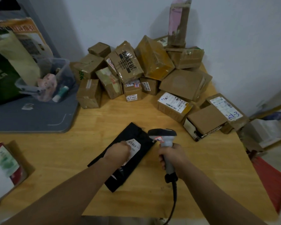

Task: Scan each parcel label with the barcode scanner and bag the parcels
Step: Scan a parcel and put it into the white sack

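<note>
A flat black parcel [136, 137] lies slantwise on the wooden table [104, 117] in front of me. My left hand [118, 151] presses down on it, fingers resting on its white label [134, 146]. My right hand [170, 157] grips the handle of a grey barcode scanner [164, 135], whose dark head points toward the label from just to the right. The scanner's black cable [173, 197] runs down off the table's front edge. A heap of brown cardboard parcels [136, 69] fills the far corner against the wall.
A clear plastic bin [55, 75] with small items sits on a grey mat [31, 117] at the left, with paper bags [11, 51] behind it. A labelled box [5, 169] lies at the left edge. Something red [272, 181] hangs beyond the table's right edge.
</note>
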`<state>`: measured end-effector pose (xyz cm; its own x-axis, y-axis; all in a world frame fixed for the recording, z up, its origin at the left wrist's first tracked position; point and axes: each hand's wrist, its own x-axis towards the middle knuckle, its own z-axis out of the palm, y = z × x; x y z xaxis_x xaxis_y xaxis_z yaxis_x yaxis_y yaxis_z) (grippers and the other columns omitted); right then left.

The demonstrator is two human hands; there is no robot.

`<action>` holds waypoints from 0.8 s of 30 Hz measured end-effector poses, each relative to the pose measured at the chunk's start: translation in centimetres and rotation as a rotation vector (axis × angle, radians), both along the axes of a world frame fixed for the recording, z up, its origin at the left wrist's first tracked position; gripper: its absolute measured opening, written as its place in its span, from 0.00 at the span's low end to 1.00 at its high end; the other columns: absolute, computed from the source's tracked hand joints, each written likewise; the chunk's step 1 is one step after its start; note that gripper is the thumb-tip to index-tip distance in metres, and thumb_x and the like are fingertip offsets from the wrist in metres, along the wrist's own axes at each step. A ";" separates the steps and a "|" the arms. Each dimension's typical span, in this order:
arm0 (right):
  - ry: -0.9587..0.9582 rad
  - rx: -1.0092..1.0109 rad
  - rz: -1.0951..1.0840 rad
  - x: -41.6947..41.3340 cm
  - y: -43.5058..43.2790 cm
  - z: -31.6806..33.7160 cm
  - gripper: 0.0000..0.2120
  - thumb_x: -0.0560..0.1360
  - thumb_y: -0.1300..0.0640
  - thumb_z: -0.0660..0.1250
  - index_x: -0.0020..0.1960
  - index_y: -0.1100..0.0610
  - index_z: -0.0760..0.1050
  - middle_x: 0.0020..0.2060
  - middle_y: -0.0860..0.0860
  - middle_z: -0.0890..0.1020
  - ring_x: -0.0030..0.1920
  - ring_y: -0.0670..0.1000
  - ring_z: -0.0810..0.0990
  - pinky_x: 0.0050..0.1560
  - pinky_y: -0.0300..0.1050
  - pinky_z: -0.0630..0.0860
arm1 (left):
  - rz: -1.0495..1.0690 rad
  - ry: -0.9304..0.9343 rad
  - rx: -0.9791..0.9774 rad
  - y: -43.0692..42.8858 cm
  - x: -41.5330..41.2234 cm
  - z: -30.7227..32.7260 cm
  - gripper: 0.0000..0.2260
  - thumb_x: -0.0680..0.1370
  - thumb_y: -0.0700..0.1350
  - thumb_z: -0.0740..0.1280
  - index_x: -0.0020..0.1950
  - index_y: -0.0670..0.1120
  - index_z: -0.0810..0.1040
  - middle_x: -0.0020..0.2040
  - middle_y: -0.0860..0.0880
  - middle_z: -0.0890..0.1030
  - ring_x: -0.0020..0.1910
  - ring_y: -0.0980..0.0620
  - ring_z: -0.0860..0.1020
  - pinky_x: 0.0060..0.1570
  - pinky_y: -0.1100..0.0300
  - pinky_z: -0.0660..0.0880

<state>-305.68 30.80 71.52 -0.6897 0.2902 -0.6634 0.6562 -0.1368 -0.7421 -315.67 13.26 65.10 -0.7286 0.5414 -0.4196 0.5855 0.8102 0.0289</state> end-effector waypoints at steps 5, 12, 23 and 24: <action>-0.036 0.000 0.045 -0.1 -0.6 -0.1 0.06 0.72 0.68 0.65 0.38 0.62 0.71 0.26 0.55 0.74 0.23 0.50 0.71 0.24 0.41 0.69 | -0.101 -0.077 0.189 -1.8 -1.3 -1.2 0.25 0.76 0.42 0.69 0.72 0.40 0.69 0.74 0.40 0.66 0.70 0.40 0.69 0.64 0.51 0.73; -0.038 0.035 0.067 -0.2 -1.0 0.5 0.06 0.71 0.68 0.66 0.38 0.62 0.72 0.27 0.56 0.74 0.23 0.51 0.70 0.25 0.42 0.68 | 0.160 -0.200 -0.001 -0.6 0.6 -0.5 0.36 0.78 0.62 0.61 0.78 0.43 0.53 0.70 0.40 0.60 0.66 0.42 0.66 0.63 0.53 0.68; -0.106 0.130 0.256 0.6 -3.4 2.4 0.08 0.74 0.63 0.67 0.40 0.68 0.74 0.28 0.60 0.77 0.24 0.55 0.76 0.28 0.44 0.73 | 0.205 -0.090 0.049 -2.5 1.4 -0.9 0.35 0.71 0.62 0.70 0.74 0.54 0.64 0.67 0.45 0.65 0.67 0.45 0.64 0.64 0.52 0.68; -0.110 0.149 0.259 0.5 -3.6 2.7 0.08 0.75 0.62 0.68 0.41 0.67 0.74 0.28 0.60 0.78 0.24 0.55 0.77 0.28 0.44 0.74 | 0.207 -0.038 0.028 -2.7 1.5 -0.8 0.35 0.70 0.65 0.69 0.74 0.57 0.64 0.69 0.45 0.63 0.69 0.44 0.61 0.67 0.51 0.64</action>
<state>-305.19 27.22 74.20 -0.6796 0.2138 -0.7018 0.7327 0.1498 -0.6639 -314.14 10.57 64.30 -0.8096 0.3935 -0.4356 0.4042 0.9118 0.0724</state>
